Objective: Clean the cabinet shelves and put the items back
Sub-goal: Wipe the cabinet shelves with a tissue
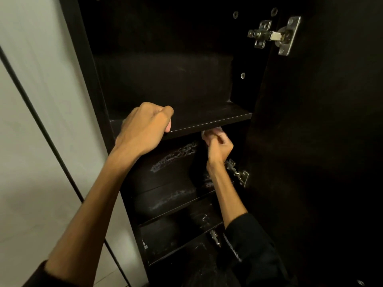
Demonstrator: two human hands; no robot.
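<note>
The left hand [145,129] curls its fingers [168,126] over the front edge of the upper shelf [217,119], gripping it. Just below that edge, the right hand [217,146] closes its fingers around a small pale cloth [209,132], pressed up near the shelf's underside. The lower shelves [172,199] beneath the fingers show whitish smears, so cleaning looks unfinished. Leaning too hard on the gripped edge could tip or unseat the shelf; the right wrist sits close to the metal hinge [237,172] and could scrape it.
</note>
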